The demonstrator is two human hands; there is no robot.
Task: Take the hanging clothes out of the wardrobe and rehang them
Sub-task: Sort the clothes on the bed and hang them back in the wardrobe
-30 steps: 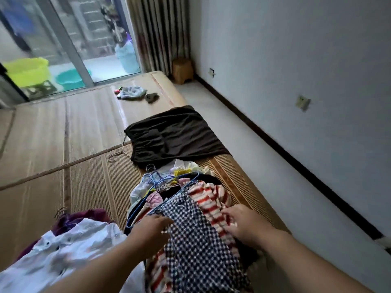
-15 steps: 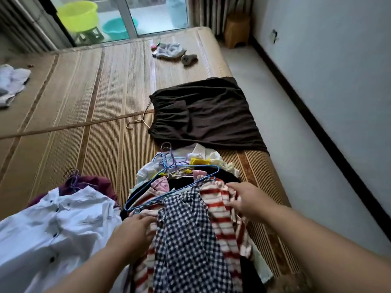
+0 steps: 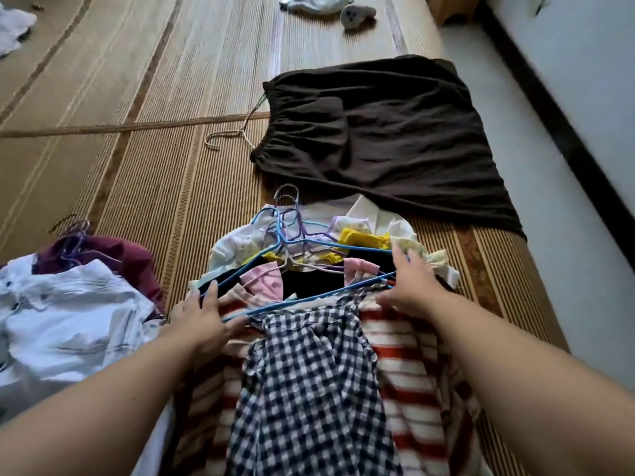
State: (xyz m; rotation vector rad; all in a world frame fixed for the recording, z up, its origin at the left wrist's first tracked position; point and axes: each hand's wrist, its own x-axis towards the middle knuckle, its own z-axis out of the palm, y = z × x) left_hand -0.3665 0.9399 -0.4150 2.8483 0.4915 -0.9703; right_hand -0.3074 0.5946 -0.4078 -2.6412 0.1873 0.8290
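A heap of clothes on wire hangers lies on the woven mat in front of me. On top is a navy-and-white checked shirt on a blue hanger, spread over a red-and-white striped garment. My left hand pinches the hanger's left end between thumb and fingers. My right hand grips its right end, fingers spread over the pile. The hooks of several hangers bunch at the pile's far side.
A dark brown garment lies flat beyond the pile, a bare wire hanger beside it. A white shirt over a maroon garment sits at the left. Small cloths lie far off. Grey floor and a wall run along the right.
My view has tipped down and closer to the pile. Both hands slid forward from the checked shirt's shoulders to the ends of the blue hanger.
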